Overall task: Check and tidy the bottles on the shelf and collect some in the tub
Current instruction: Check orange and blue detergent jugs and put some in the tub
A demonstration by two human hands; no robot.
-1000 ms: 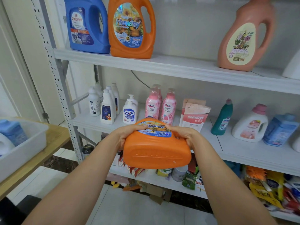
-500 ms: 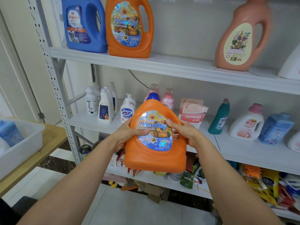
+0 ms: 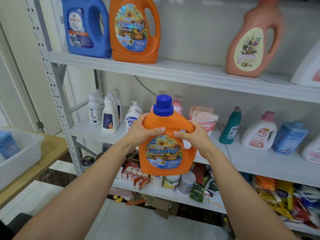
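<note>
You are holding the orange bottle (image 3: 166,153) upright in the air before the shelf (image 3: 251,163), left hand (image 3: 142,134) gripping its shoulder and right hand (image 3: 194,137) its handle, so checking seems midway, with the tub (image 3: 26,158) on the desk (image 3: 52,153) carrying a blue container (image 3: 8,146).

Both hands, left hand (image 3: 142,132) at its left shoulder and right hand (image 3: 194,137) round its handle, grip the held jug (image 3: 166,153) upright before the middle shelf (image 3: 242,158). On the top shelf (image 3: 190,73), the Qingyaje jug (image 3: 86,26) and the Hewisy jug (image 3: 135,30) stand touching at the left end, with a third jug (image 3: 251,42) well apart to the right. Small bottles (image 3: 108,115) cluster at the middle shelf's left end, and pouches (image 3: 206,120) stand behind the held jug. Left of the shelves, a tub (image 3: 20,158) sits on a table (image 3: 43,163).
</note>
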